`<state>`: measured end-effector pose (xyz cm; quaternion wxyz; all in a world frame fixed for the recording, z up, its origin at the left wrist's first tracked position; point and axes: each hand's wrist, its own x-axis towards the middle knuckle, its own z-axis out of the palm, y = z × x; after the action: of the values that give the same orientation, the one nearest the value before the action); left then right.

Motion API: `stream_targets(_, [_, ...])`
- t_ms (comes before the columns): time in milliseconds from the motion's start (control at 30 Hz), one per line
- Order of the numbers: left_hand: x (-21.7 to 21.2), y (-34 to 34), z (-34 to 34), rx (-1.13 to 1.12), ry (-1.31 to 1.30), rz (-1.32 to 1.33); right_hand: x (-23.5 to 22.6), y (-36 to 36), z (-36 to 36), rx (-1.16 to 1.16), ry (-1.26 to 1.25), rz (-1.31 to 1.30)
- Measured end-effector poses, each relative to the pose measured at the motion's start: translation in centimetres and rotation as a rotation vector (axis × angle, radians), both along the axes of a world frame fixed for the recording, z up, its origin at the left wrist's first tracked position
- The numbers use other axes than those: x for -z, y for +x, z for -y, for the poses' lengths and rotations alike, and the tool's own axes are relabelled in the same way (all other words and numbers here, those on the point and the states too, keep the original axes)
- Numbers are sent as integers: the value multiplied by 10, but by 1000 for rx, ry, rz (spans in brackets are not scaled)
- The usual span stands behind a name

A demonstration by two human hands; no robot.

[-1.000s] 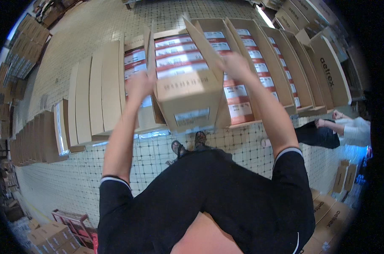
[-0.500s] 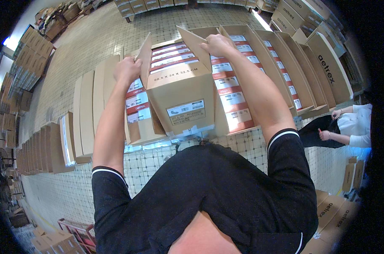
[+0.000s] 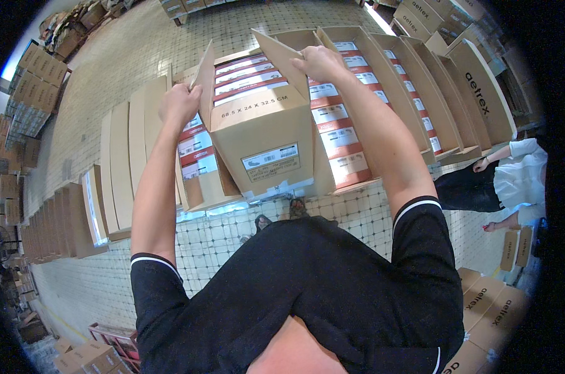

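Observation:
In front of me stands a tall brown cardboard carton (image 3: 263,146) with a white label on its near side. Its long side flaps are raised, and a row of red-and-white shoe boxes (image 3: 248,76) shows inside. My left hand (image 3: 181,103) is closed on the edge of the left flap (image 3: 202,71). At the right flap (image 3: 275,53), my right hand (image 3: 321,65) grips the outer edge, its fingers curled over the cardboard. Both arms are stretched forward.
Opened cartons of shoe boxes (image 3: 339,146) line up on the right, and more cartons (image 3: 121,165) run leftward. A co-worker in a white top (image 3: 519,177) stands at the right. Stacked cartons (image 3: 36,81) are at far left, others (image 3: 485,305) at lower right. Tiled floor (image 3: 217,234) lies below.
Both hands keep hold of the flaps, which tilt slightly further outward. The view has shifted a little. At the right, the co-worker's hands have moved apart.

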<state>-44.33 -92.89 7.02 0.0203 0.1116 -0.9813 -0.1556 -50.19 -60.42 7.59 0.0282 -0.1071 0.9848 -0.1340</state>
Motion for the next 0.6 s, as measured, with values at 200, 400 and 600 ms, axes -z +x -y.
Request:
stream_targets(200, [-8,6,-2,53,-19,-2,-2,8,3,2,23,-20])
stream_targets(400, [19,20,0,147,2,-76,24,22,0,-27,24,-33])
stream_targets(600, [162,200,-41,291,-2,207,149,210,4,12,172,288])
